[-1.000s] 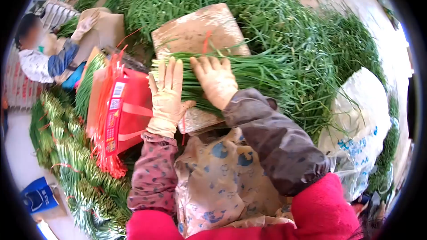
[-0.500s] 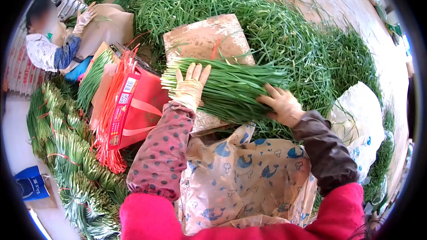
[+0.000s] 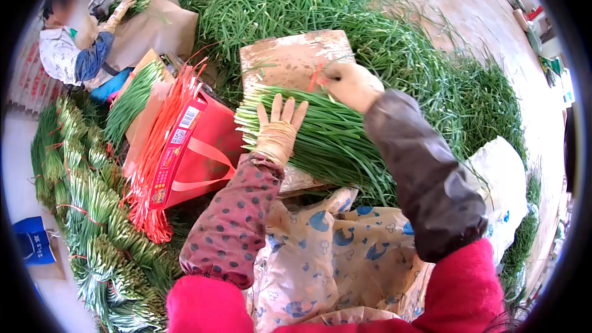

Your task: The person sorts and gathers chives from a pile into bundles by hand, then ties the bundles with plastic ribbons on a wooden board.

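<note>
A bundle of green stalks (image 3: 333, 129) lies across a worn board (image 3: 296, 55), pale ends to the left. My left hand (image 3: 279, 129), in a pale glove, rests on the stalks near those ends with its fingers spread. At the bundle's upper edge, my right hand (image 3: 351, 85), also gloved, is closed on a red tie (image 3: 316, 78) that rises from the board. The tie's lower part is hidden under the stalks.
Loose greens (image 3: 277, 6) are heaped behind the board. A red bag (image 3: 203, 148) with red ties stands left, beside stacked tied bundles (image 3: 98, 216). Another person (image 3: 68, 49) sits at the upper left. A white plastic bag (image 3: 502, 179) lies right.
My right hand has moved from the leafy right part of the bundle up to the red tie and closed on it. My left hand stays spread on the stalks.
</note>
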{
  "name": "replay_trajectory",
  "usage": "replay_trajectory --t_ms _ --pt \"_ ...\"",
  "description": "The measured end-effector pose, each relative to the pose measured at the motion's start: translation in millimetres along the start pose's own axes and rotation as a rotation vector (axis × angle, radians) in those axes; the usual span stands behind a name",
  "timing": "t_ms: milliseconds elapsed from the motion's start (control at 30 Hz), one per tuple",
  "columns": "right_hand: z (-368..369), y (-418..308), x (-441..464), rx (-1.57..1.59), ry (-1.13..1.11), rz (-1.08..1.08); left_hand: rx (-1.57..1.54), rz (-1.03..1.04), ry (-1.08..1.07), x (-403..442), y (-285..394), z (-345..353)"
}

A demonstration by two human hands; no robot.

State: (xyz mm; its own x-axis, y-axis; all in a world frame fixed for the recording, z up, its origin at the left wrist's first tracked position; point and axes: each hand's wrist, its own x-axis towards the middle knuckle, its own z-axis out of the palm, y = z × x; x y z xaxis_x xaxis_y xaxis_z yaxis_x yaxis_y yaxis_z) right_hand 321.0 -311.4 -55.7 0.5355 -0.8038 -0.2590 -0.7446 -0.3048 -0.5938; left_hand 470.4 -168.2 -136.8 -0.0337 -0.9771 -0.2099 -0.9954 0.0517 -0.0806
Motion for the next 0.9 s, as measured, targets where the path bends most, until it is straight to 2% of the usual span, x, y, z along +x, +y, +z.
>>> replay_trajectory --t_ms 33,133,200,300,333,400,467,533,567,633,667,733,800,867,900 --pt "20.2 3.2 22.9 -0.052 -0.012 0.043 -0.009 -0.015 -0.066 0.5 1.6 -8.5" --pt "61.2 3.6 63.5 -0.248 -0.049 0.244 0.056 -0.035 0.068 1.9 3.7 12.3" --pt "54.8 -13.6 63.4 -0.295 -0.09 0.333 0.03 -0.036 0.046 0.8 2.2 11.8" --pt "71.6 -4.8 76.2 -0.397 -0.054 0.36 -0.048 -0.001 0.113 -0.7 1.1 18.2" --pt "78.3 -1.0 77.9 -0.399 -0.063 0.358 -0.036 -0.004 0.128 -0.9 0.9 21.0" --pt "87.9 5.6 77.7 -0.302 0.076 0.232 -0.048 0.003 0.138 -1.2 0.3 21.6" --pt "94.9 14.6 78.2 -0.362 0.119 0.192 -0.053 0.008 0.148 -0.9 0.4 22.2" --pt "90.9 12.8 72.2 -0.115 0.13 0.125 -0.078 0.014 0.161 -1.2 0.3 21.8" --pt "91.3 12.6 72.0 -0.117 0.132 0.123 -0.079 0.013 0.163 -1.5 0.1 21.8" --pt "91.4 12.7 69.6 0.162 0.096 -0.014 -0.071 0.002 0.143 -2.0 1.3 20.9" --pt "87.9 7.6 64.2 0.157 0.099 -0.012 -0.074 0.004 0.147 -2.2 2.1 19.3" --pt "82.9 -3.3 51.9 0.123 0.064 0.124 -0.077 -0.005 0.091 -3.3 2.0 16.2" --pt "90.0 -4.8 42.0 0.177 0.004 0.139 -0.1 -0.007 0.021 -2.9 -0.5 3.3" --pt "106.1 -15.6 17.8 0.172 0.213 0.097 -0.141 -0.01 -0.124 -0.6 -5.1 -5.9" --pt "112.0 -18.2 6.9 0.155 0.293 0.106 -0.171 0.029 -0.044 -1.8 -11.0 -3.9"
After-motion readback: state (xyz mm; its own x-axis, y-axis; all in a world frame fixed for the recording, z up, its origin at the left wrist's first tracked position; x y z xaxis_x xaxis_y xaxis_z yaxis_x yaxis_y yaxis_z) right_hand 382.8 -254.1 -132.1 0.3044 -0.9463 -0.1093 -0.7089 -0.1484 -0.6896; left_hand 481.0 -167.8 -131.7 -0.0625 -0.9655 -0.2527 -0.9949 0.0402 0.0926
